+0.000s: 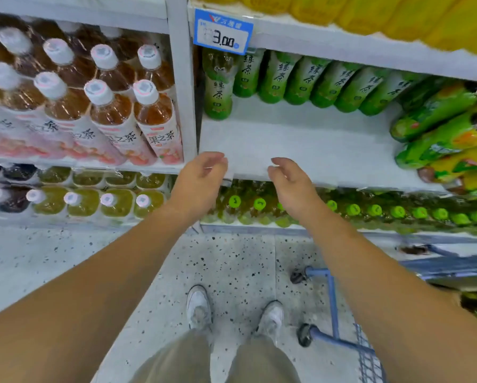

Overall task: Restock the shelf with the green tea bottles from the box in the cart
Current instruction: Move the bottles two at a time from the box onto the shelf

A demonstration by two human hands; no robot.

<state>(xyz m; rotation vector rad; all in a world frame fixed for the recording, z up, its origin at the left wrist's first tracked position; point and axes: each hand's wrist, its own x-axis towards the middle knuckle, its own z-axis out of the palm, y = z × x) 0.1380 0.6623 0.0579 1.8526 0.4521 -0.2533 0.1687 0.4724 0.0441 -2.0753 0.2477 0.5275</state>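
Loosely curled, empty: left hand (201, 172), right hand (290, 181) at near edge of shelf (314, 145); speckled floor (232, 261); I see cart (332, 299) cropped right.

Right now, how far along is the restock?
Done: a back row of green tea bottles stands on the shelf, one more forward at left. In hand: nothing; left hand and right hand hover empty at its edge. Left: filling the bare front from the cart.

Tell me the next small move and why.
Probably reach the right hand down to the cart for more stock: it and the left hand hold nothing, and the shelf is bare in front of the green tea bottles.
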